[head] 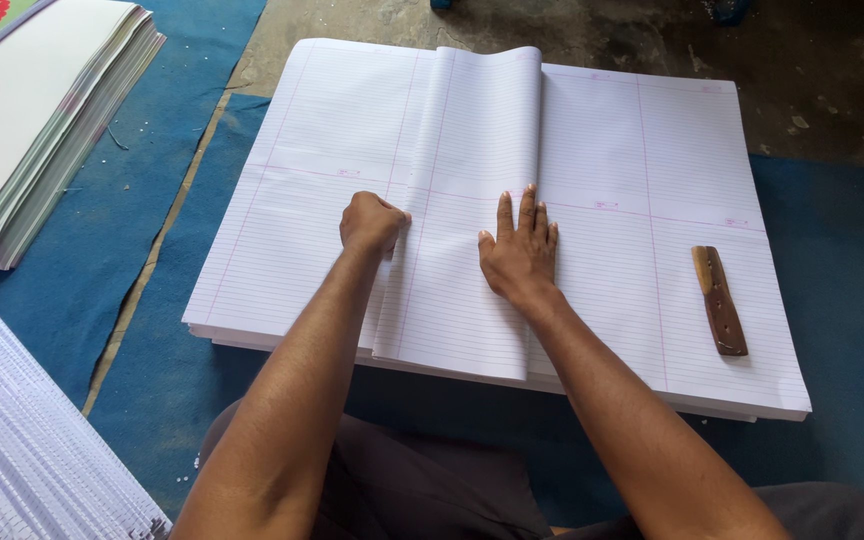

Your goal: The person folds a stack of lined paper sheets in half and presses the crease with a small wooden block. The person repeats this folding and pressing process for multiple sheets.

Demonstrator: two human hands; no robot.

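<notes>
The fingertips of the left hand are curled out of sight, so whether an edge is pinched cannot be told, while the right hand is laid flat with fingers spread narrowly on the folded ruled sheet, which is set in the middle of the large stack of ruled paper on the blue mat. A brown wooden tool is left on the stack well right of the hands. Another paper pile is cut off at upper left, and a white bundle at lower left.
</notes>
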